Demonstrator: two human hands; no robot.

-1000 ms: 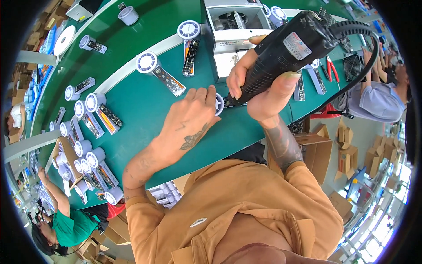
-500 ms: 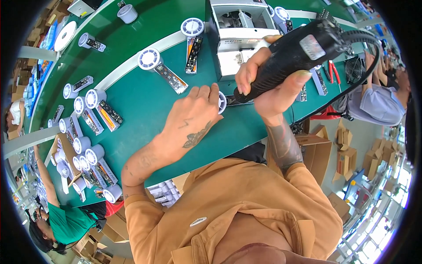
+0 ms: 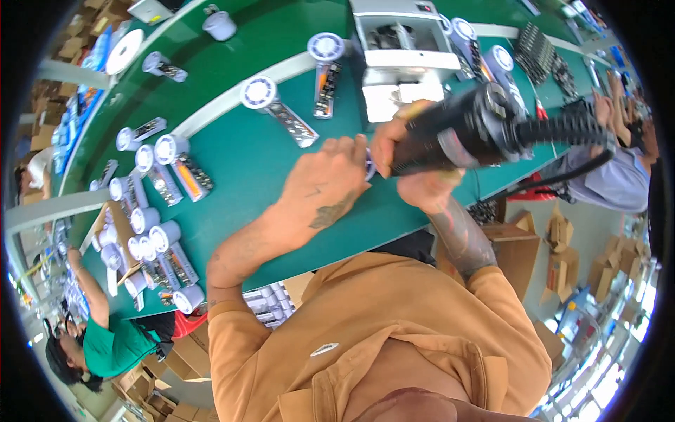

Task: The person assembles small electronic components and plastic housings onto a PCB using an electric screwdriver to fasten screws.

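- Right hand (image 3: 411, 165): fingers clamped round the barrel of a black electric screwdriver (image 3: 460, 133), which lies nearly level, its tip aimed leftward at the left hand.
- Coiled black cable (image 3: 562, 130): leaves the rear of the screwdriver, on the far side from the fingers.
- Left hand (image 3: 327, 186): pressed palm-down on the green tabletop (image 3: 246, 162), fingers close together and bent over a small round white part (image 3: 369, 163); only an edge of the part shows between the two hands, so whether it is truly pinched cannot be told.
- White box-shaped machine (image 3: 401, 60): stands just beyond the fingertips of both hands.
- Two finished units (image 3: 278, 112), each with a white round head and a dark handle: lie beyond the left fingers, near the pale strip along the tabletop.
- Cluster of similar units (image 3: 158, 176): lies well off to the left of the left hand.
- Another person in a green shirt (image 3: 112, 344): works at the lower left, well apart.
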